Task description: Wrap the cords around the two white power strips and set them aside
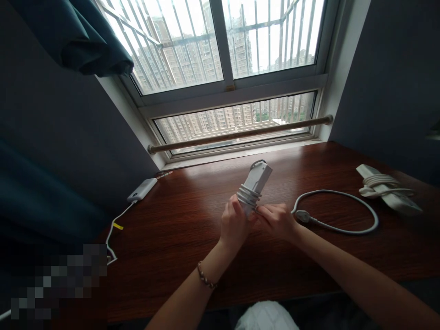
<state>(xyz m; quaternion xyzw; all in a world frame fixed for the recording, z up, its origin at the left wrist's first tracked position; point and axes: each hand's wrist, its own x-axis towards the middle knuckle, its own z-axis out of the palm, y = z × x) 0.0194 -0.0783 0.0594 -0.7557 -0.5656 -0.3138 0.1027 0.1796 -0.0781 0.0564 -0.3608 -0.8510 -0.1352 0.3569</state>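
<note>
A white power strip (256, 179) is held tilted above the dark wooden desk (192, 238), with several turns of its white cord wound round its lower part. My left hand (234, 224) is closed round the lower end of the strip. My right hand (277, 221) pinches the white cord (338, 195) right beside the windings. From there the cord runs in a loose loop across the desk, and its plug (302, 216) lies near my right wrist.
A second white power strip (392, 196) with its cord wrapped round it lies at the desk's right end. A white power bank (142, 189) with a cable sits at the back left. A wooden rod (240, 134) spans the window sill. A dark curtain hangs upper left.
</note>
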